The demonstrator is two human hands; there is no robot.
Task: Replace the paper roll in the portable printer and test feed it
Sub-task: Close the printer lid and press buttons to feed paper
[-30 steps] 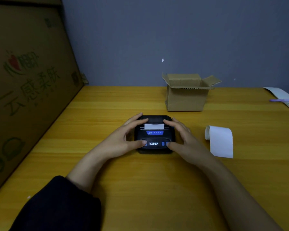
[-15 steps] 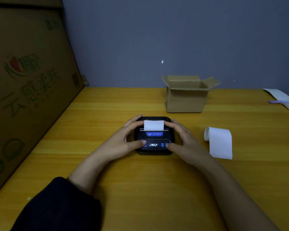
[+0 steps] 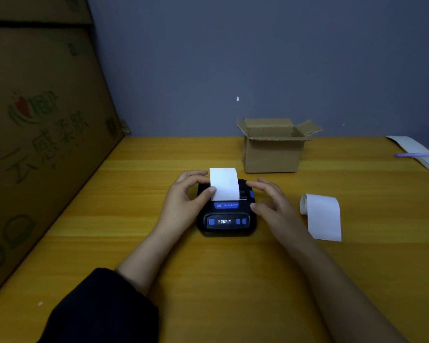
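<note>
A small black portable printer (image 3: 225, 221) with blue buttons and a lit display sits mid-table. A white paper strip (image 3: 224, 183) stands up out of its slot. My left hand (image 3: 183, 199) is at the printer's left side, thumb on the strip's lower left edge and fingers curled behind it. My right hand (image 3: 274, 203) hovers at the printer's right side with fingers spread, holding nothing; its fingertips are close to the printer's top right corner. A second paper roll (image 3: 322, 215), partly unrolled, lies on the table to the right.
An open small cardboard box (image 3: 273, 154) stands just behind the printer. A large printed carton (image 3: 47, 144) walls off the left side. Paper sheets (image 3: 406, 143) and a purple pen (image 3: 415, 154) lie at the far right edge. A grey wall closes the back.
The paper strip has fed out much longer. Both hands left the front buttons and moved up; the left thumb now rests on the strip and the right hand has lifted off.
</note>
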